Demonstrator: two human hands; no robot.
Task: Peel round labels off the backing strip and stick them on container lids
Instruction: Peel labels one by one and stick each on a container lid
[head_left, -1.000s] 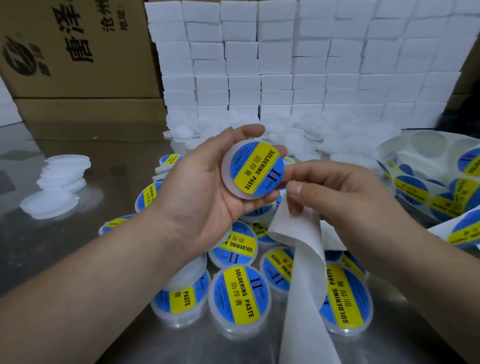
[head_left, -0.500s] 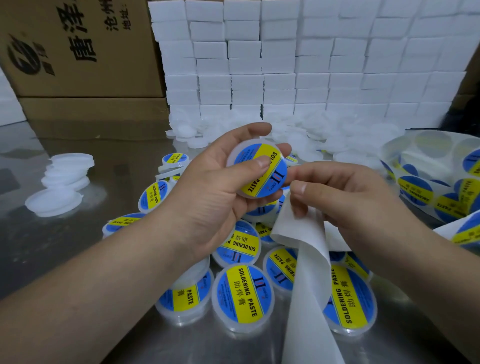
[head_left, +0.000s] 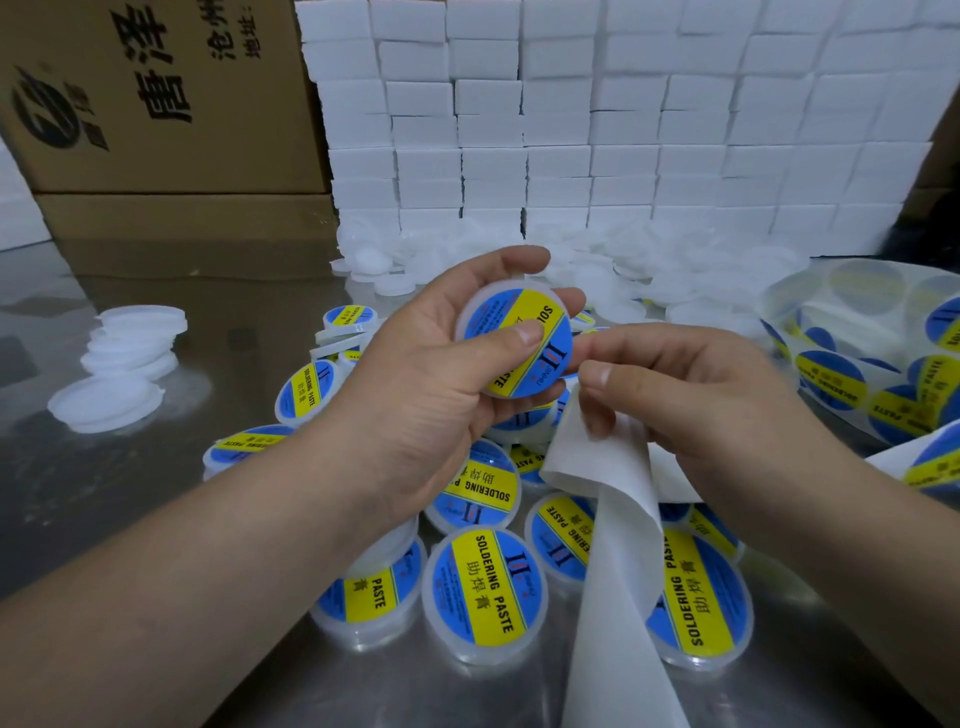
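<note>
Head: left hand (head_left: 415, 395) grips lid (head_left: 525, 375) (labelled).

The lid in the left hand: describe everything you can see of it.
The lid is round, translucent white plastic, carrying a blue label with a yellow band, its print partly covered. Tilted facing the camera, it is held above other labelled lids. The left hand grips it: fingers behind the rim, thumb pressing the label.
</note>
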